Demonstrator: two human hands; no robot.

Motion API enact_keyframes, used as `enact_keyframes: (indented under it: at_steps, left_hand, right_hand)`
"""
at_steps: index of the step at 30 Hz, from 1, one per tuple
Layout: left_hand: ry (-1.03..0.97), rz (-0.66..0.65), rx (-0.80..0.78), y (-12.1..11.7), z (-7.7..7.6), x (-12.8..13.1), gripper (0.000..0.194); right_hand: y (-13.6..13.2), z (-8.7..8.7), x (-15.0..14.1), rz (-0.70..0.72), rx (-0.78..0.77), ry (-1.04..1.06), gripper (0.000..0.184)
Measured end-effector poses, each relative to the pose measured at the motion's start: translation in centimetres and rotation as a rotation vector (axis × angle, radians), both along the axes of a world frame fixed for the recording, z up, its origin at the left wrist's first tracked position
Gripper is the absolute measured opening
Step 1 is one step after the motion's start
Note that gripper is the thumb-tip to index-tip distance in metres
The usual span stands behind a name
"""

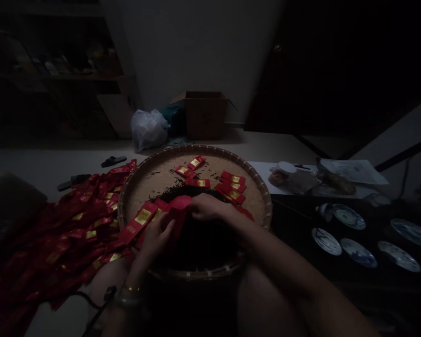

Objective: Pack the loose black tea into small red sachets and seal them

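A round woven bamboo tray rests on my lap, holding a dark heap of loose tea leaves and several small red packets with gold labels. My left hand grips a fan of red packets over the tray's near left part. My right hand pinches the open top of one red packet beside the tea heap. The two hands nearly touch at that packet.
A big pile of red packets lies on the floor to my left. Blue-patterned saucers sit on a dark surface at right, with a plastic jar and papers behind. A cardboard box, plastic bag and slippers lie beyond.
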State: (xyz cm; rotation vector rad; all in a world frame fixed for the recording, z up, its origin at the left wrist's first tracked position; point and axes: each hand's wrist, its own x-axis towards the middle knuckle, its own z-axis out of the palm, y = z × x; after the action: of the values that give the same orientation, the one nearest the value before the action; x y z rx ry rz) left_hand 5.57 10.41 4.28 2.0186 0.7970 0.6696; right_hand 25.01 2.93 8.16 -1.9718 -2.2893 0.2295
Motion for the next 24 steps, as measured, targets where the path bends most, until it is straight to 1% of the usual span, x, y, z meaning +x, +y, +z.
enact_keyframes:
  at_steps: [1,2,5,7,10,12,14,16,18,21,24]
  left_hand:
    - [0.024,-0.029,-0.005,0.1,-0.1,0.2,0.037]
    - [0.039,-0.03,-0.006,0.1,-0.3,0.3,0.037]
    - [0.017,0.035,-0.03,0.4,-0.6,0.8,0.036]
    - [-0.034,0.071,-0.063,0.6,-0.8,0.9,0.035]
    - [-0.103,0.089,-0.113,0.8,-0.8,1.0,0.035]
    - [-0.114,0.098,-0.139,0.6,-0.6,1.0,0.034]
    - [-0.129,0.099,-0.166,0.3,-0.1,1.0,0.034]
    - [-0.164,0.074,-0.212,-0.3,0.3,1.2,0.033]
    - [-0.202,0.047,-0.264,-1.0,0.5,1.6,0.033]
    - [-0.247,0.05,-0.289,-2.0,0.4,2.4,0.031]
    - [-0.273,0.073,-0.301,-2.9,0.3,2.8,0.03]
  right_hand:
    - [-0.1,0.3,0.0,0.009,-0.058,0.029,0.019]
    - [-0.1,0.5,-0.2,0.024,-0.082,0.064,0.024]
    - [0.9,0.3,-0.9,0.046,-0.038,0.152,0.04]
    - [1.7,0.0,-1.1,0.021,-0.048,0.162,0.041]
    - [2.0,-0.1,-0.8,-0.047,-0.056,0.183,0.035]
    - [1.4,0.2,-0.7,-0.106,0.018,0.26,0.033]
    - [0.2,0.5,-0.8,-0.156,0.131,0.353,0.033]
    - [-1.0,0.6,-1.3,-0.155,0.242,0.404,0.037]
    - [-2.0,0.4,-2.1,-0.108,0.323,0.392,0.039]
    - [-2.6,-0.4,-3.3,-0.053,0.38,0.335,0.037]
    - [-2.7,-0.7,-3.7,-0.074,0.4,0.322,0.033]
